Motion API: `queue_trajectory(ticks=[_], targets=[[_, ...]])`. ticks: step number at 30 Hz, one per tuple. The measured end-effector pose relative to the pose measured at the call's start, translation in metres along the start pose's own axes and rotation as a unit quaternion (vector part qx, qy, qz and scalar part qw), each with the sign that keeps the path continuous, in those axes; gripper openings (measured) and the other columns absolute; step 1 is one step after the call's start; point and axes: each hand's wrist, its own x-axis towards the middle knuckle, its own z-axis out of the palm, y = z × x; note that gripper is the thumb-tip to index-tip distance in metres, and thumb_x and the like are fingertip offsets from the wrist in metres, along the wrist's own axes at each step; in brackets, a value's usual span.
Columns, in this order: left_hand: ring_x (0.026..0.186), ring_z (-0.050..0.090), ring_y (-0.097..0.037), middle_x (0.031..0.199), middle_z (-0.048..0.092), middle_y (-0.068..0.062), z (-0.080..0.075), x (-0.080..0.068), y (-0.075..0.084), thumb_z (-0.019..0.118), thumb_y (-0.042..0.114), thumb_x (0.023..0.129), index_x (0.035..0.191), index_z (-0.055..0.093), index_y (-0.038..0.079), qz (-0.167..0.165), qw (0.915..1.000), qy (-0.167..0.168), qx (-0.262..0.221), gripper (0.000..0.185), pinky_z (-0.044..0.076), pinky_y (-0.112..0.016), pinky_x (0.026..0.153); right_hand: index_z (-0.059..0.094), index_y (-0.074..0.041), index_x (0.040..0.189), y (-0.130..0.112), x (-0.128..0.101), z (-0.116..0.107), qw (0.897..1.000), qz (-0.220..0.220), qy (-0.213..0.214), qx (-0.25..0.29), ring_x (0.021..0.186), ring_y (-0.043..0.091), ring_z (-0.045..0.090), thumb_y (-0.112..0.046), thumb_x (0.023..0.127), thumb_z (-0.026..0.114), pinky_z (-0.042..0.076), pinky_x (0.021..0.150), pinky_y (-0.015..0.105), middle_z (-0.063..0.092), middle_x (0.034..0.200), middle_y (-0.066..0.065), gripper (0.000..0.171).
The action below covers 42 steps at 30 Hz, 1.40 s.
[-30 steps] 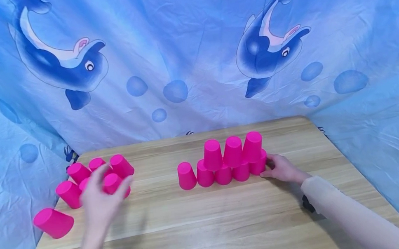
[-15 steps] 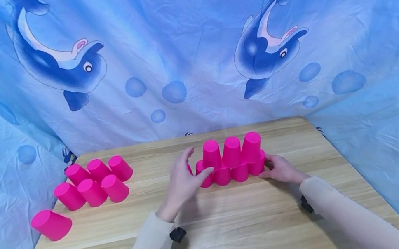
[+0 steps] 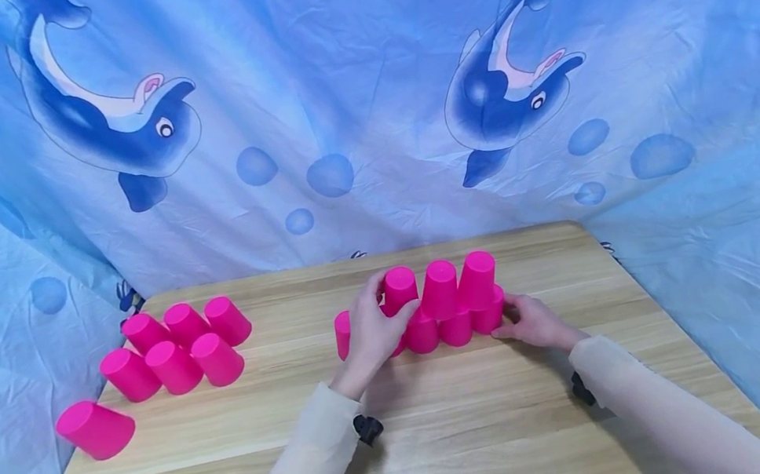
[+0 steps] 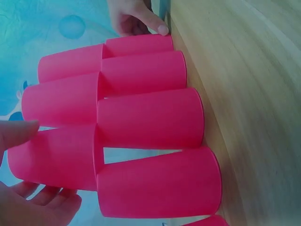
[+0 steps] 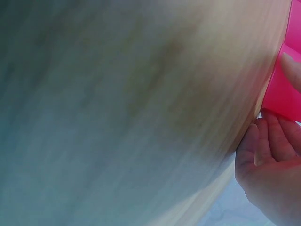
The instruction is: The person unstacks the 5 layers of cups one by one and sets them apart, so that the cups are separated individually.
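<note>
Toward the back edge of the table (image 3: pixel 461 432), the left hand (image 3: pixel 372 331) pinches a top cup (image 3: pixel 400 287) and the right hand (image 3: pixel 537 322) pinches a bottom cup (image 3: pixel 487 320), likely straightening them; next needs gentle letting go.

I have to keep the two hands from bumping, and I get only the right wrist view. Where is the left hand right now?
Observer: The left hand is at the far left end of the stack's upper row, thumb and fingers on either side of the leftmost upper cup.
Operator: Thanks. Are any cups standing away from the stack?
Observer: Yes, the head view shows seven upside-down pink cups on the left part of the table.
</note>
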Motion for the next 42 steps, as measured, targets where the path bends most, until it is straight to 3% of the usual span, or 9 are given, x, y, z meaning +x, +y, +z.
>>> queue_trajectory(ticks=[8,12,18,29,33,36,40,42], targets=[[0.101,0.059,-0.018,0.114,0.060,0.002,-0.012,-0.001,0.006,0.080,0.021,0.079,0.129,0.052,0.014,-0.021,0.9992,0.013,-0.031,0.057,0.053,-0.034,0.081,0.050,-0.001,0.135,0.001,0.002,0.000,1.000,0.005,-0.001,-0.002,0.119,0.039,0.050,-0.021,0.078,0.081,0.043,0.095,0.051,0.054,0.130,0.017,0.067],[0.101,0.059,-0.019,0.115,0.060,0.000,-0.024,-0.003,0.011,0.079,0.019,0.080,0.128,0.053,0.011,-0.004,0.9986,0.028,-0.045,0.055,0.052,-0.037,0.084,0.051,0.000,0.134,0.001,0.002,0.000,1.000,-0.002,0.000,0.000,0.118,0.040,0.051,-0.020,0.078,0.080,0.043,0.094,0.051,0.055,0.129,0.018,0.066],[0.098,0.061,-0.019,0.110,0.063,-0.002,-0.051,-0.006,0.012,0.078,0.017,0.080,0.126,0.056,0.009,0.025,0.9964,0.054,-0.061,0.052,0.053,-0.040,0.082,0.051,-0.001,0.134,0.002,0.002,0.000,1.000,0.003,-0.001,-0.002,0.118,0.039,0.051,-0.022,0.079,0.080,0.043,0.094,0.051,0.055,0.130,0.018,0.067],[0.097,0.060,-0.020,0.107,0.064,-0.004,-0.105,-0.016,0.001,0.081,0.022,0.078,0.125,0.058,0.011,-0.002,0.9931,0.108,-0.046,0.054,0.050,-0.041,0.087,0.050,-0.001,0.135,0.002,0.001,-0.001,1.000,0.010,-0.002,0.001,0.119,0.039,0.050,-0.022,0.079,0.080,0.044,0.094,0.050,0.054,0.131,0.018,0.068],[0.096,0.061,-0.028,0.106,0.064,-0.013,-0.119,-0.023,0.017,0.080,0.010,0.078,0.124,0.058,0.002,-0.011,0.9927,0.116,-0.030,0.052,0.050,-0.047,0.087,0.050,0.000,0.135,0.002,0.001,-0.001,1.000,0.010,-0.003,-0.003,0.118,0.040,0.051,-0.024,0.079,0.080,0.044,0.094,0.050,0.054,0.131,0.019,0.069],[0.096,0.061,-0.030,0.106,0.064,-0.015,-0.127,-0.026,0.016,0.079,0.010,0.078,0.124,0.057,0.000,-0.017,0.9929,0.117,-0.015,0.052,0.049,-0.048,0.087,0.049,0.000,0.135,0.003,0.001,-0.001,1.000,0.008,-0.002,-0.002,0.118,0.040,0.051,-0.024,0.079,0.080,0.044,0.094,0.050,0.054,0.131,0.019,0.069],[0.097,0.061,-0.024,0.108,0.064,-0.009,-0.137,-0.028,-0.008,0.080,0.023,0.078,0.127,0.057,0.006,-0.027,0.9937,0.108,0.004,0.057,0.050,-0.044,0.087,0.049,-0.002,0.136,0.002,0.001,0.000,1.000,0.021,-0.002,0.003,0.120,0.039,0.050,-0.024,0.078,0.081,0.044,0.094,0.050,0.053,0.132,0.017,0.070],[0.097,0.061,-0.024,0.108,0.064,-0.009,-0.144,-0.032,-0.013,0.081,0.025,0.078,0.128,0.057,0.006,-0.042,0.9941,0.098,0.021,0.058,0.050,-0.043,0.087,0.049,-0.002,0.136,0.001,0.001,0.000,1.000,0.024,-0.004,0.004,0.120,0.039,0.049,-0.024,0.078,0.081,0.044,0.095,0.050,0.053,0.132,0.017,0.070]])
